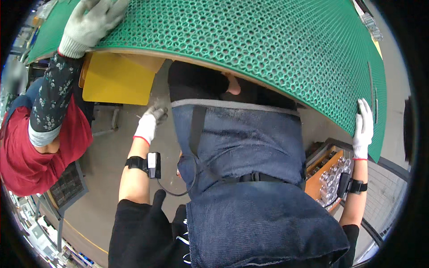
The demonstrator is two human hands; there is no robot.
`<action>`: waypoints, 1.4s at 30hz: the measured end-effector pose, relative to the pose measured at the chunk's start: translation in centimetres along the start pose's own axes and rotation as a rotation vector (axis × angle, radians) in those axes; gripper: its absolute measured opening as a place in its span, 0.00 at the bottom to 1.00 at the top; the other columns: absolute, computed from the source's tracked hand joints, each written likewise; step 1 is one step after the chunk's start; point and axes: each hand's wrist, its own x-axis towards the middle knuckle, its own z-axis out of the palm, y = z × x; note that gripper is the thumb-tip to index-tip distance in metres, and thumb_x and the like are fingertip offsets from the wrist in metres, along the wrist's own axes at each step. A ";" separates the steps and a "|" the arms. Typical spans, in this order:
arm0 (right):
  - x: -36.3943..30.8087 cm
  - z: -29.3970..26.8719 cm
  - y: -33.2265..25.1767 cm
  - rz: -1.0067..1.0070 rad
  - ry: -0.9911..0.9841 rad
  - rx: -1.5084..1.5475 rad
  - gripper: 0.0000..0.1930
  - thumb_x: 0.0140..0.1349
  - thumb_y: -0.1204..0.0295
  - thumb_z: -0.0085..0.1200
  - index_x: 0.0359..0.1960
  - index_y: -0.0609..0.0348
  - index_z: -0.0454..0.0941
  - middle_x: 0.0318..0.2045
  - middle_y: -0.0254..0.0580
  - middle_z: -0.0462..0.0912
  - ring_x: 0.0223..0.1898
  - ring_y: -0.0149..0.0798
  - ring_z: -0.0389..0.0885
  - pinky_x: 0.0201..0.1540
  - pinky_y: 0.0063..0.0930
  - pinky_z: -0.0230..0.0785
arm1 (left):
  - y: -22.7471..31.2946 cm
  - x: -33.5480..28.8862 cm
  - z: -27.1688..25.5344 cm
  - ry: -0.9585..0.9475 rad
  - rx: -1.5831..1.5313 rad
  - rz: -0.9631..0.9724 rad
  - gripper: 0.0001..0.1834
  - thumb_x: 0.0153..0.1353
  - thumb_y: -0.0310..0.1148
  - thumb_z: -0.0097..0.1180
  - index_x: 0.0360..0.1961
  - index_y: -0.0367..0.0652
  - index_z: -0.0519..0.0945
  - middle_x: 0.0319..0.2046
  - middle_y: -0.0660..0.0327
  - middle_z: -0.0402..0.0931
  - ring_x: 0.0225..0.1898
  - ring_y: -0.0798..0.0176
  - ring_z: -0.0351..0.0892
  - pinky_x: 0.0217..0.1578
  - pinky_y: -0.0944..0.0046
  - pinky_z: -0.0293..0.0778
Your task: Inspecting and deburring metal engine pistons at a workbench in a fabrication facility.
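My left hand (154, 121), in a white knit glove with grey, soiled fingers, hangs beside my blue denim apron (241, 138), below the table edge. Its fingers look loosely bent and somewhat apart; they are slightly blurred, and I make out nothing held. My right hand (364, 124), in a white glove with a red cuff hem, lies with fingers stretched along the right end of the green perforated mat (250, 44) on the table. No object shows under it. Black straps with small devices go round both forearms.
At left, a person in a red top (67, 143) rests a gloved hand (91, 24) on the mat. A yellow panel (118, 79) sits under the table edge. Near my right forearm, an orange bin (316, 184) holds clear round parts (331, 181). More round metallic parts (371, 26) lie far right.
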 end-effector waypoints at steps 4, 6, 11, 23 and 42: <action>-0.5 -1.3 0.4 0.012 0.008 -0.040 0.21 0.68 0.74 0.45 0.62 0.59 0.74 0.63 0.47 0.74 0.66 0.47 0.70 0.70 0.37 0.57 | -2.7 0.2 0.4 -0.284 0.970 0.023 0.27 0.64 0.40 0.56 0.60 0.36 0.74 0.51 0.45 0.79 0.51 0.45 0.79 0.53 0.55 0.73; -0.7 -1.5 -1.1 0.089 0.019 0.010 0.20 0.67 0.74 0.46 0.60 0.58 0.76 0.63 0.47 0.75 0.64 0.47 0.71 0.69 0.38 0.59 | -4.1 -2.0 2.0 -0.614 1.223 0.112 0.27 0.64 0.42 0.56 0.57 0.33 0.74 0.52 0.40 0.78 0.55 0.40 0.77 0.55 0.52 0.72; 0.1 -1.2 -3.7 0.212 0.022 -0.141 0.19 0.60 0.70 0.55 0.54 0.50 0.81 0.55 0.45 0.81 0.57 0.49 0.77 0.62 0.40 0.69 | -7.4 -0.7 -0.4 -0.743 1.486 0.260 0.21 0.68 0.32 0.43 0.59 0.35 0.76 0.60 0.44 0.73 0.62 0.46 0.72 0.64 0.55 0.65; -3.7 -1.9 -1.9 -0.030 0.335 0.374 0.17 0.42 0.62 0.60 0.30 0.61 0.79 0.35 0.47 0.79 0.39 0.46 0.80 0.41 0.37 0.73 | 1.5 -3.4 17.5 -0.525 1.294 -0.035 0.24 0.68 0.42 0.48 0.60 0.38 0.71 0.52 0.46 0.79 0.54 0.49 0.78 0.53 0.56 0.71; -44.1 5.0 18.8 1.369 -0.384 0.109 0.35 0.56 0.57 0.65 0.67 0.28 0.66 0.72 0.59 0.55 0.60 0.64 0.72 0.62 0.48 0.69 | 18.6 -19.1 24.2 0.068 0.997 0.252 0.26 0.68 0.41 0.52 0.66 0.50 0.67 0.55 0.51 0.77 0.52 0.54 0.78 0.48 0.58 0.73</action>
